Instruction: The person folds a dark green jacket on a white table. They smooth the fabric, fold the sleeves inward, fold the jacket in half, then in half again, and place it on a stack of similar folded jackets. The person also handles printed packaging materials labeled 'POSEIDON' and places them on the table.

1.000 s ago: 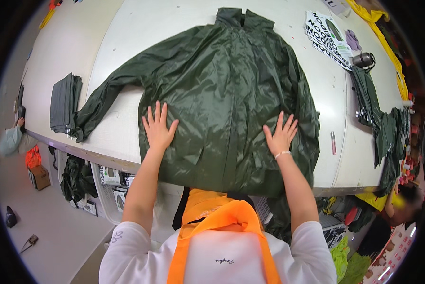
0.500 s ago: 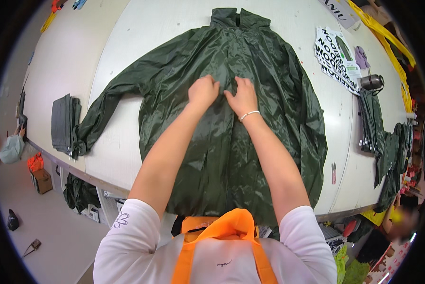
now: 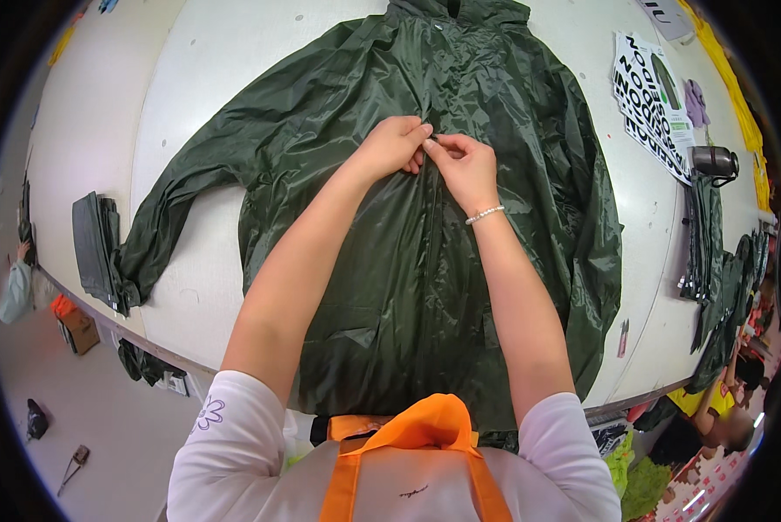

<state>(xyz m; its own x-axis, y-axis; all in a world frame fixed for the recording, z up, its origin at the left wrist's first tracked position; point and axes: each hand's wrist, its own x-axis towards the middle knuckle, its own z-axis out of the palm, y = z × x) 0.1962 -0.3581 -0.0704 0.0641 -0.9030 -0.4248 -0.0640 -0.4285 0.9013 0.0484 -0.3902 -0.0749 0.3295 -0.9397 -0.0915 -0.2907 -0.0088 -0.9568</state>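
Observation:
A shiny dark green rain jacket [image 3: 390, 270] lies front up and spread out, its collar away from me and one sleeve stretched to the left. My left hand [image 3: 397, 150] is closed on the front opening at chest height, fingers pinching the jacket's edge. Close beside it, my right hand [image 3: 469, 176] pinches the same front edge between thumb and forefinger. The fingertips of both hands nearly meet; whether a snap or zip lies between them is hidden. A beaded bracelet [image 3: 484, 214] circles my right wrist.
Folded dark green garments [image 3: 96, 248] sit at the left edge of the white table [image 3: 203, 235]. To the right are printed sheets [image 3: 647, 109], a purple cloth [image 3: 696, 103], a dark metal cup [image 3: 712, 163], more green garments [image 3: 702, 235] and a small red-handled tool [image 3: 623, 339]. Other people show at both sides.
My hands have come together and now pinch the jacket's front edge; before, they lay apart on it. The view has shifted, so the jacket appears larger and higher.

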